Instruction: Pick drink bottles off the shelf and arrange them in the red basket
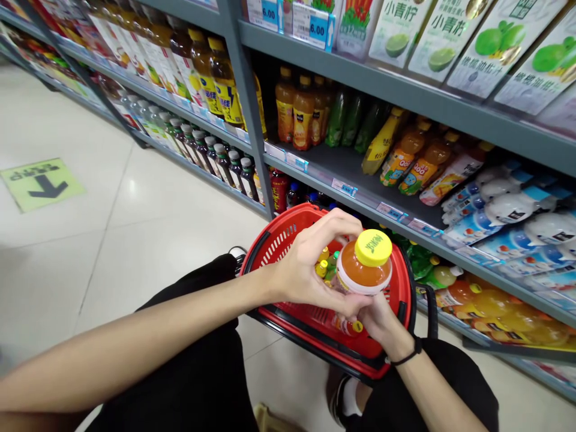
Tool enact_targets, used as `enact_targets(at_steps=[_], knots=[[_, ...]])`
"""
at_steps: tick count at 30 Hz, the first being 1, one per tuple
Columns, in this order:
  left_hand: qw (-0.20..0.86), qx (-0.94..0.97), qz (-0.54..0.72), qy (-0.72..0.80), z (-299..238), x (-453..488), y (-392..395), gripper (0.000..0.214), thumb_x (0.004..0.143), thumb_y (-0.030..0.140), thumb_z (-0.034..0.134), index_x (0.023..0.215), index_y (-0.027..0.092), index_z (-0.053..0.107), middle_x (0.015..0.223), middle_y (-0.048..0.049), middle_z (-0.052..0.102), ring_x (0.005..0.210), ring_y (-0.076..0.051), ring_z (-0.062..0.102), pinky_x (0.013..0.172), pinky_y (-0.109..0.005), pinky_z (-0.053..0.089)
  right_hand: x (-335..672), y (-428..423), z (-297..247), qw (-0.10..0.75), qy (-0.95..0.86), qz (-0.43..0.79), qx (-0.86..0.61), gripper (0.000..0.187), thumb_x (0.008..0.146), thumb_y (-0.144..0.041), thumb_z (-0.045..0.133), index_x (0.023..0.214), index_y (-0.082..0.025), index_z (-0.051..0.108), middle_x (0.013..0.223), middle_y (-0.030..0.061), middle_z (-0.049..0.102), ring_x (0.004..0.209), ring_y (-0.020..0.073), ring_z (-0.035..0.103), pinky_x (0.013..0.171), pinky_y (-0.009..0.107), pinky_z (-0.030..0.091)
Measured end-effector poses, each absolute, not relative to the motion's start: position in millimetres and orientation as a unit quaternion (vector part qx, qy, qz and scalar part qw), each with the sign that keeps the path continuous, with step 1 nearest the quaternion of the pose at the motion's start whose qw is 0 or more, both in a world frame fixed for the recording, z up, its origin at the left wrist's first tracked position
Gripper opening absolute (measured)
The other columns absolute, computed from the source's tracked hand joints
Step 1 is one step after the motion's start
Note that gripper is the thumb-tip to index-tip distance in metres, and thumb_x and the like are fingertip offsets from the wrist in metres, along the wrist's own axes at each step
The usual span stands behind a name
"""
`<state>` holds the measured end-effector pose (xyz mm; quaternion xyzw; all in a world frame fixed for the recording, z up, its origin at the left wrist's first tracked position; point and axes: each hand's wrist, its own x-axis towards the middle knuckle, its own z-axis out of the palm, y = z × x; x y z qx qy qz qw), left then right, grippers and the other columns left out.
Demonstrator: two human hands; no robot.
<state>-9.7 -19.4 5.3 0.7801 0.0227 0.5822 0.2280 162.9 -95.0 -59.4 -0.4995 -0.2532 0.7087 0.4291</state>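
A bottle of orange drink (362,273) with a yellow cap is held tilted above the red shopping basket (288,231), its cap towards me. My left hand (312,261) curls around the bottle from the left, thumb along the near side. From below and behind, my right hand (380,315) supports it, with most of its fingers hidden by the bottle; a black band circles that wrist. Inside the basket, partly covered by my hands, lie small bottles with yellow and green caps (321,268) and another orange bottle with a yellow cap (355,327).
Grey shelving (324,174) runs along the right and far side, stocked with drink bottles and cartons (396,36). White-capped bottles (517,207) lie on their sides at the right. The black basket handle (431,312) hangs at the right rim. A green arrow sign (42,185) marks the tiled floor.
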Motion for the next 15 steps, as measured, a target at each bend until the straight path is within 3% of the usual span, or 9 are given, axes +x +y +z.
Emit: enact_targets(at_steps=[5,10,15], knots=[[0.254,0.772,0.582,0.033,6,-10,-19,0.073,0.064,0.038,0.094,0.124,0.023,0.055,0.113,-0.0071,0.062,0.097,-0.022,0.061,0.084,-0.036,0.055,161,-94,-54,0.421,-0.275,0.696,-0.512,0.063,0.099,-0.062,0.04,0.098,-0.009,0.074,0.05,0.006,0.062,0.035,0.0152,0.053,0.031,0.019,0.033],[0.333,0.727,0.593,0.099,6,-12,-9,0.063,0.072,0.032,0.088,0.126,0.022,0.057,0.119,-0.0079,0.065,0.108,-0.023,0.065,0.089,-0.034,0.057,159,-92,-50,0.43,-0.318,0.707,-0.463,0.068,0.089,-0.072,0.047,0.1,-0.011,0.073,0.062,0.0084,0.07,0.035,0.0155,0.055,0.03,0.02,0.033],[0.417,0.635,0.619,0.2,6,-14,15,0.056,0.078,0.043,0.083,0.122,0.018,0.058,0.122,-0.01,0.069,0.112,-0.022,0.067,0.09,-0.032,0.057,158,-96,-41,0.458,-0.304,0.706,-0.447,0.071,0.09,-0.076,0.044,0.091,-0.011,0.072,0.067,0.0102,0.072,0.036,0.0137,0.054,0.033,0.021,0.036]])
